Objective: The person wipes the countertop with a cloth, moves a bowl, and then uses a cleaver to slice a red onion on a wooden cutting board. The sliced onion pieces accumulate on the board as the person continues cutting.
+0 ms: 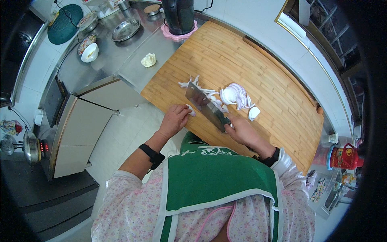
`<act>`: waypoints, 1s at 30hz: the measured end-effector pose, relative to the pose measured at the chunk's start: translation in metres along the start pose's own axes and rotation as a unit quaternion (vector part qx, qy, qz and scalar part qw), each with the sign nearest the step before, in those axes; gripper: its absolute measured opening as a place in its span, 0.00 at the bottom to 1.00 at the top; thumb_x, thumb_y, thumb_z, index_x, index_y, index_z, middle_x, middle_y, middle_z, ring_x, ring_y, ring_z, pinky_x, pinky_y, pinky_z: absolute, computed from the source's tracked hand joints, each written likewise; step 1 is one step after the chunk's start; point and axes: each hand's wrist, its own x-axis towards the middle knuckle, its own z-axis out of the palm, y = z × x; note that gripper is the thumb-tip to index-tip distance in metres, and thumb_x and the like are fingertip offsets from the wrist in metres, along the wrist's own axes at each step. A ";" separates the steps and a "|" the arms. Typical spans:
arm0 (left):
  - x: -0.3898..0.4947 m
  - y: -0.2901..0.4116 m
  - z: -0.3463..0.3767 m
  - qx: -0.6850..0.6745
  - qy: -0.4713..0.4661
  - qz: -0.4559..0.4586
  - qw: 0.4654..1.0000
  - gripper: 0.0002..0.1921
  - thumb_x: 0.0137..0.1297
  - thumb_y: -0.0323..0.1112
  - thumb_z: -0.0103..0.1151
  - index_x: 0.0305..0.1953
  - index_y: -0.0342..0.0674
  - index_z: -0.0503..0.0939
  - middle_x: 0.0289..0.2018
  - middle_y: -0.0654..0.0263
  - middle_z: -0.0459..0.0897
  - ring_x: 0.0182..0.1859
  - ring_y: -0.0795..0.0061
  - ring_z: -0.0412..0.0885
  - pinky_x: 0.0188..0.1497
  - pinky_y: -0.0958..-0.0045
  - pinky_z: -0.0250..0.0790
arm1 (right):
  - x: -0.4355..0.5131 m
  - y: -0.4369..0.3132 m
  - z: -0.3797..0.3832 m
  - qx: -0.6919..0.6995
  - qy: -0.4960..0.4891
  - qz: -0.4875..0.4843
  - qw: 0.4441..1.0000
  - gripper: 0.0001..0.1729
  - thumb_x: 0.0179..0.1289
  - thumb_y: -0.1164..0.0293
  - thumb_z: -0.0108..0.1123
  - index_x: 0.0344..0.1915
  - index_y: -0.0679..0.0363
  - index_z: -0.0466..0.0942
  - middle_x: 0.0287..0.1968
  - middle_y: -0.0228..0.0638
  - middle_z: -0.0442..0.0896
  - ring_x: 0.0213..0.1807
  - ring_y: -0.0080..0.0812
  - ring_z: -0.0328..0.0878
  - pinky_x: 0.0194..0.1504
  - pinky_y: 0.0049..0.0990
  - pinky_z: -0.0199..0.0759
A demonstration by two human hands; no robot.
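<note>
My right hand (241, 128) grips the handle of a cleaver (205, 106), whose broad blade points away to the upper left over a bamboo cutting board (272, 87). By the board's near left edge, the fingers of my left hand (175, 119) hold a small piece of onion (190, 110). Thin onion strips (193, 81) lie along the far side of the blade. Right of them, sliced purple onion rings (234, 94) fan out in a pile. A separate onion piece (254, 113) rests just beyond my right hand. The blade hides part of the strips.
A pale peeled lump (148, 60) sits on the steel counter (133, 51) left of the board. Beyond are a metal plate (126, 30), a white bowl (89, 53) and a black kettle (179, 16) on a pink base. A rolling pin (281, 69) lies along the board's far edge.
</note>
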 end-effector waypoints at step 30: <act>-0.005 0.000 0.012 0.040 0.059 -0.011 0.997 0.07 0.52 0.30 0.58 0.35 0.45 0.76 0.36 0.68 0.76 0.39 0.68 0.75 0.40 0.72 0.71 | 0.009 -0.025 -0.004 -0.124 -0.095 0.014 0.988 0.15 0.60 0.68 0.49 0.42 0.67 0.66 0.27 0.54 0.78 0.33 0.55 0.77 0.35 0.48 0.70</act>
